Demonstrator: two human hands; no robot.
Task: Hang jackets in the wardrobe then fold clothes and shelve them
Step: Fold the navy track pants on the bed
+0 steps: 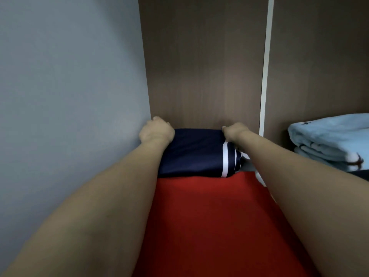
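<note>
Deep against the brown wood-grain back panel [203,76] of the wardrobe compartment lies a folded navy garment with white stripes [195,152], resting on the far end of a flat red cloth [209,226] that covers the shelf towards the camera. Both bare forearms reach forward over the red cloth. The left hand [156,129] sits at the garment's far left corner, fingers curled down over its edge beside the grey side wall [69,86]. The right hand [234,131] holds the far right corner the same way, fingers bent around the fabric just above the white stripes. A pale vertical divider [266,66] stands to the right of the garment. Beyond it, in the neighbouring compartment, a folded light-blue fleece blanket [329,140] lies in a stack, well apart from both hands.
</note>
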